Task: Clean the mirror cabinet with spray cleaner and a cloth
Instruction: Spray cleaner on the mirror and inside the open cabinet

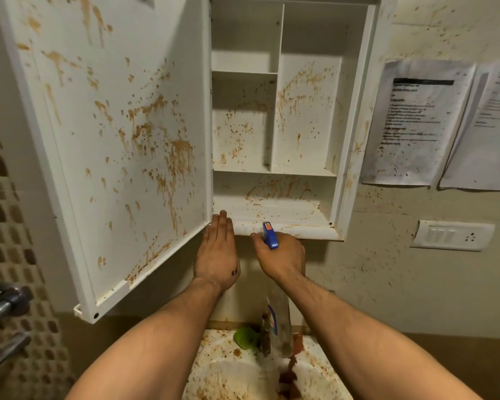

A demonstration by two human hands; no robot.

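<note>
The white mirror cabinet point(355, 116) hangs open on the wall, its shelves spattered with brown stains. Its door point(113, 134) is swung out to the left, the inner face streaked brown. My left hand point(218, 252) has straight fingers touching the door's lower right corner by the cabinet's bottom ledge. My right hand point(283, 256) grips the spray cleaner point(270, 235) by its blue trigger head, nozzle aimed at the lowest shelf; the clear bottle hangs below my wrist. A reddish-brown cloth point(290, 373) lies in the sink.
A stained white sink point(214, 368) sits below with a tap point(264, 336) and a green object point(244, 337) on its rim. Printed papers point(416, 122) and a switch plate point(452, 235) are on the spattered wall at right. Chrome fittings point(3, 301) stick out at left.
</note>
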